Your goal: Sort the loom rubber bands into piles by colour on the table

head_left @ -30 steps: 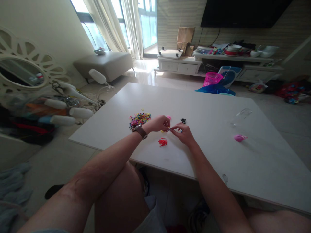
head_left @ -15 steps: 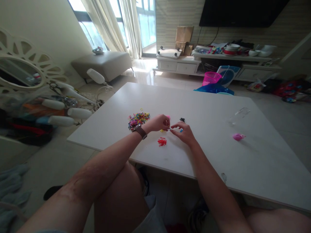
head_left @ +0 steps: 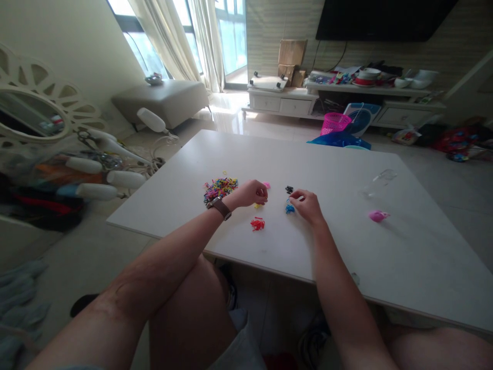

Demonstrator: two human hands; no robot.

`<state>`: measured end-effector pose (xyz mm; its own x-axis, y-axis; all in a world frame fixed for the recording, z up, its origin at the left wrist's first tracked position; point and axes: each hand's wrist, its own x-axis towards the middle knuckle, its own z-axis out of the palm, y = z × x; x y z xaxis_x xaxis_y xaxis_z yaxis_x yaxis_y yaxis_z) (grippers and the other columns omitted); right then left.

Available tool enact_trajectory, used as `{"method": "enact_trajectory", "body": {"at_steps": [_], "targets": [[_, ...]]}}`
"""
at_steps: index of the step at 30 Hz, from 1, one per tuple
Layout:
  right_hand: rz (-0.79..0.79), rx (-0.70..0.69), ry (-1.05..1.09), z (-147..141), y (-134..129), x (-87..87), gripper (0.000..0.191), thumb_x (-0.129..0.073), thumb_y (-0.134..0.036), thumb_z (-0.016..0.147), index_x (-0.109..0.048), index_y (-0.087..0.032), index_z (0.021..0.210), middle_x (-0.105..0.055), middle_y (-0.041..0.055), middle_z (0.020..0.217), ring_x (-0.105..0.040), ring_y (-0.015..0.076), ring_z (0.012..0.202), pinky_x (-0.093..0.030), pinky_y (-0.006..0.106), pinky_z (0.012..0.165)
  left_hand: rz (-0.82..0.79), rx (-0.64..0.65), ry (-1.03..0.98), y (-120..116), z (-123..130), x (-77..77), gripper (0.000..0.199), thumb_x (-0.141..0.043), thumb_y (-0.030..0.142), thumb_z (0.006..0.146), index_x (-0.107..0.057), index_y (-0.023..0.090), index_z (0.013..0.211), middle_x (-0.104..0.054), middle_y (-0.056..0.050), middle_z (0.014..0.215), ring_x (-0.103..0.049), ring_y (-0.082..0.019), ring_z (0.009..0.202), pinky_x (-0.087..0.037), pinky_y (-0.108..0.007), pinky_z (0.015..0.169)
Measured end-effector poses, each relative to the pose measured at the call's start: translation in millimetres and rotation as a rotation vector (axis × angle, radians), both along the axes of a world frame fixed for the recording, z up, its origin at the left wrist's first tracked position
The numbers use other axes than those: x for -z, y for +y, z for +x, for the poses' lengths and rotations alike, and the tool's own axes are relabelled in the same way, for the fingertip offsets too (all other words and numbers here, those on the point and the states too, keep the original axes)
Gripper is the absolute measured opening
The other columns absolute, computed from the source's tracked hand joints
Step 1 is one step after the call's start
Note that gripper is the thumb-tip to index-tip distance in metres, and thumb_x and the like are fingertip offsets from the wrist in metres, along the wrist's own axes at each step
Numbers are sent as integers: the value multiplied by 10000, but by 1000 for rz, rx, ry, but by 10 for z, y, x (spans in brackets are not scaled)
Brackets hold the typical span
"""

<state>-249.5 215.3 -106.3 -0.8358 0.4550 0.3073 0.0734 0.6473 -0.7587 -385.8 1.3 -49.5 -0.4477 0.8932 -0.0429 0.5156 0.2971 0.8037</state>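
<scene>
My left hand [head_left: 254,193], with a brown-strapped watch [head_left: 220,207] on the wrist, is curled above the table; whatever its fingers hold is too small to make out. Under it, a few yellow rubber bands [head_left: 258,206] show, and a pink bunch [head_left: 266,185] lies just beyond. My right hand [head_left: 306,204] pinches a small blue rubber band over the pile of blue rubber bands [head_left: 290,209]. Black rubber bands [head_left: 289,189] lie just past its fingertips. Nearer me is a red pile of rubber bands [head_left: 258,224]. A mixed-colour heap [head_left: 220,189] sits left of my left hand.
The white table [head_left: 246,154] carries a pink toy-like object [head_left: 379,216] and a clear plastic container [head_left: 385,177] on the right. White lamp arms [head_left: 127,179] stand close to its left edge. A pink basket [head_left: 336,123] is beyond the far edge.
My right hand has moved right, away from my left hand, to the blue pile. My left hand has stayed nearly in place, still curled.
</scene>
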Motion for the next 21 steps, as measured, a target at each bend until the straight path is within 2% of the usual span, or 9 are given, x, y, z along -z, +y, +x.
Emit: {"method": "enact_trajectory", "body": {"at_steps": [6,13,17,19,21], "targets": [[58,-37,-79,3,85,61,90,-627,-242,672,-715,-228,657,-686,21,734,-603,186,687,-475,311,647,-8,-28,48,-42,3,-35,79,-701,156,720,-748,119,771,-732,-58,723,-678,-147,648,-472,-215,577],[128,-21,-152,5,133,109,80,-626,-241,673,-694,-235,632,-639,37,825,-570,212,810,-486,362,799,-27,-83,45,-97,-21,-31,144,-726,171,714,-744,105,841,-714,-51,725,-622,-113,593,-447,-203,546],[151,54,-76,-5,110,111,71,-621,-214,687,-690,-229,689,-652,58,923,-566,259,956,-478,421,901,-12,-79,64,-127,-54,29,180,-728,178,712,-741,111,879,-711,-50,734,-633,-129,638,-454,-212,565],[153,26,0,-8,34,81,82,-626,-212,717,-699,-228,752,-655,61,937,-567,265,971,-488,426,886,-3,-75,62,-135,-61,51,191,-729,192,715,-739,114,889,-713,-53,743,-640,-136,655,-462,-218,576],[162,-62,93,-8,-89,37,72,-643,-235,767,-706,-230,800,-659,60,922,-575,262,967,-496,425,872,5,-74,59,-135,-59,64,203,-729,201,718,-737,115,902,-716,-57,753,-645,-141,666,-471,-223,587]]}}
